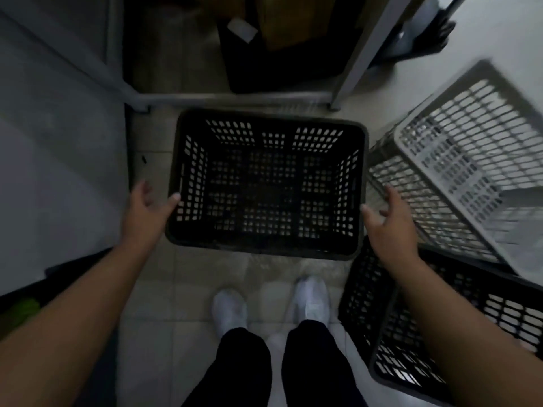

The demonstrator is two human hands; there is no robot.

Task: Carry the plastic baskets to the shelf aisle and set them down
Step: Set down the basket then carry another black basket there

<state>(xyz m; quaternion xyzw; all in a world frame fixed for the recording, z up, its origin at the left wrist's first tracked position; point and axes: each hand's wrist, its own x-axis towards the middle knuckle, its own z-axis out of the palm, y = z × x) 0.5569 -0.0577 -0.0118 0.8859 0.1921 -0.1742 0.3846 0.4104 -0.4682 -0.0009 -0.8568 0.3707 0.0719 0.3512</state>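
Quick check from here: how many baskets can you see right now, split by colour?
Black baskets: 2, one between the hands, one at lower right
Grey baskets: 1, tilted at right
Total: 3

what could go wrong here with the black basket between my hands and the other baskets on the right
1. The tilted grey basket leans right beside the black basket; the right hand or a lifted basket could likely knock it over.
2. Another black basket lies close to the right foot, a possible trip.
3. The left hand is open with only its thumb near the rim, so a hasty one-sided lift might slip.
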